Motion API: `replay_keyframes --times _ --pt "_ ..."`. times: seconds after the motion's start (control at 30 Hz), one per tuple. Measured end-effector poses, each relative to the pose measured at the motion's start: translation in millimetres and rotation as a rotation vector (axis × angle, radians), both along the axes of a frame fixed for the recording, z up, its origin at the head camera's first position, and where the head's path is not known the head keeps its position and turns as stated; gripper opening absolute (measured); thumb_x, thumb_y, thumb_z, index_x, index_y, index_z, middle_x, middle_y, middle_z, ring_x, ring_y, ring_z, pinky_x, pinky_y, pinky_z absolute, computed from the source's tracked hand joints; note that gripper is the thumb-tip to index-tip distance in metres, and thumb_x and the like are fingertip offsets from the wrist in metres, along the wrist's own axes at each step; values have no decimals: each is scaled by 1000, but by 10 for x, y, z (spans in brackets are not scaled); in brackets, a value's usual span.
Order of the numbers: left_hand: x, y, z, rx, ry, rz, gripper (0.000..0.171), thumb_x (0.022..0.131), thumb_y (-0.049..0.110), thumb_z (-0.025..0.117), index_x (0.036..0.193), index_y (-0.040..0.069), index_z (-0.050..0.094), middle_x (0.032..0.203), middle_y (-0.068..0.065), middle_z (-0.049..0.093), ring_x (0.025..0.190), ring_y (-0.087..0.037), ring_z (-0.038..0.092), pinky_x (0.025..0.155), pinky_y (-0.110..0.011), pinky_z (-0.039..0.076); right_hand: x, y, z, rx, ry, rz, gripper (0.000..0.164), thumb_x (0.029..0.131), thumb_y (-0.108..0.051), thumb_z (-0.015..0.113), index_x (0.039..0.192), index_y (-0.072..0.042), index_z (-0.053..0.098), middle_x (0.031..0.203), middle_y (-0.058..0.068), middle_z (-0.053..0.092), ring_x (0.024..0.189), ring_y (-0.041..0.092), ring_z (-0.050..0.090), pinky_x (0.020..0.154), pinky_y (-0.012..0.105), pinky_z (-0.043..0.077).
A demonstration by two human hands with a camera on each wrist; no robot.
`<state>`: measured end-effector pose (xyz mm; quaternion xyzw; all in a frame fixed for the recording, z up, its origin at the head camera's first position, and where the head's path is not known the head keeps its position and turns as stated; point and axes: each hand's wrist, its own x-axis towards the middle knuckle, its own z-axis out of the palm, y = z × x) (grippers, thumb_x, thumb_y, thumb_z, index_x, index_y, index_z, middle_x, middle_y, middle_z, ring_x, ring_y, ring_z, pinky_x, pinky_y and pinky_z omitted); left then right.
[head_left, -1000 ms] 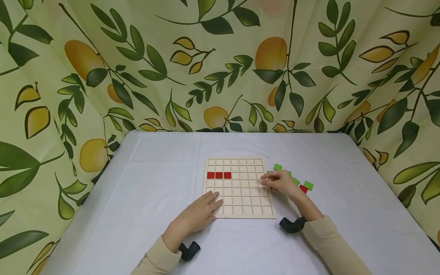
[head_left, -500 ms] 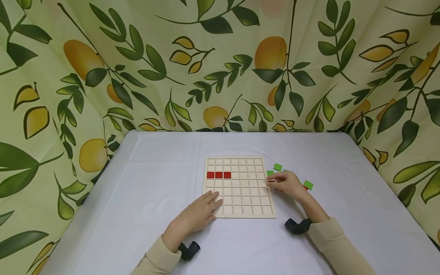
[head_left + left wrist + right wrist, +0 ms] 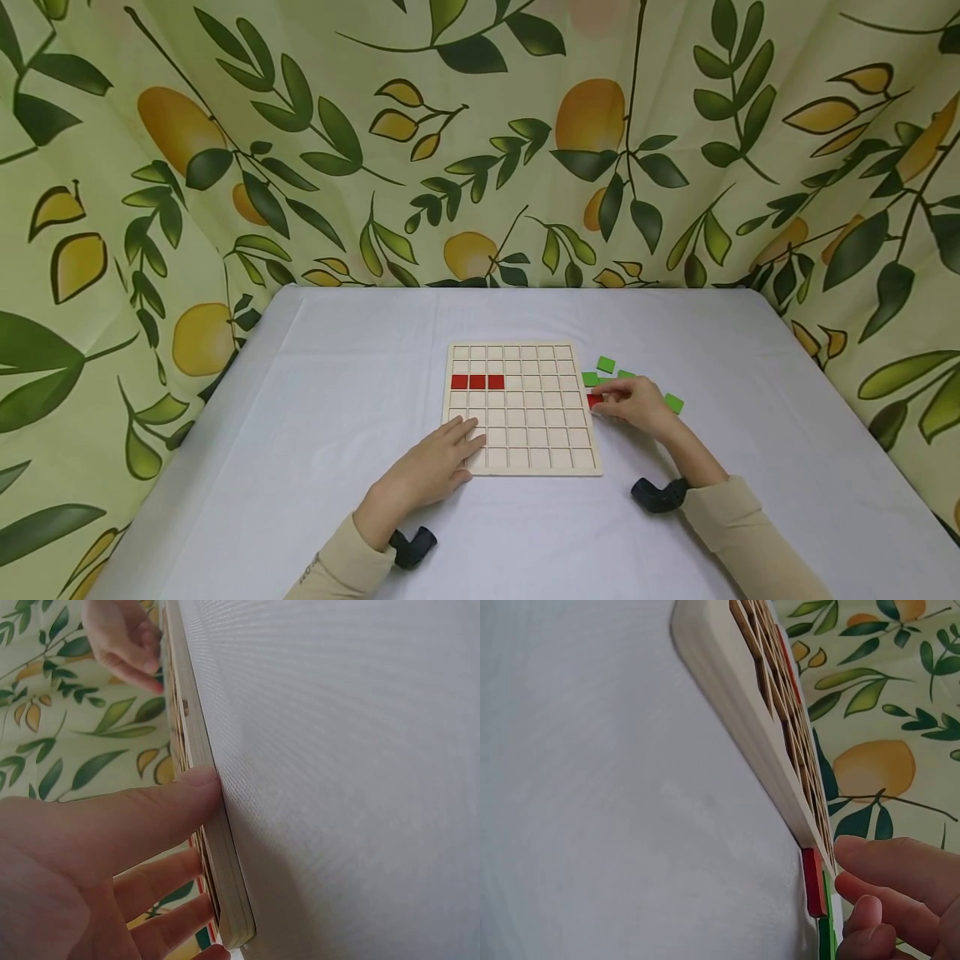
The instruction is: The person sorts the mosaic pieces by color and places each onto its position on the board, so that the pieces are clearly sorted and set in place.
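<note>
A pale wooden grid board [image 3: 536, 437] lies on the white cloth, with a row of red square tiles [image 3: 477, 382] set in its left cells. My left hand [image 3: 431, 462] rests on the board's near-left corner; in the left wrist view its thumb [image 3: 165, 806] presses the board's side edge. My right hand [image 3: 633, 404] hovers just right of the board, with thumb and fingers bent loosely. Beside its fingertips a red tile [image 3: 595, 401] lies against the board's right edge. The right wrist view shows this red tile [image 3: 814, 881] on the cloth, apart from the fingers.
Several green tiles [image 3: 606, 364] lie right of the board, some partly hidden by my right hand. Another green tile [image 3: 673, 403] lies farther right. A patterned fruit-and-leaf curtain [image 3: 480, 167] stands behind the table [image 3: 360, 375]. Black devices [image 3: 415, 548] sit at both wrists.
My right hand has drawn back to the right, off the board's right edge, uncovering the red tile and a green tile there. My left hand has stayed in place.
</note>
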<state>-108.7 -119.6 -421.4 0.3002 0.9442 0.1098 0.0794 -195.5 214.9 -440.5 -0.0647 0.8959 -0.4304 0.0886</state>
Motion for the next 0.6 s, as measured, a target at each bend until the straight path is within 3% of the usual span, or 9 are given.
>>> replay_keyframes --times 0.6 --pt "7 0 7 12 -16 8 48 93 17 62 138 7 52 151 -16 43 142 -36 39 118 -45 38 -12 63 -5 26 -15 -9 35 77 -7 77 108 7 69 64 -4 49 52 5 42 47 17 35"
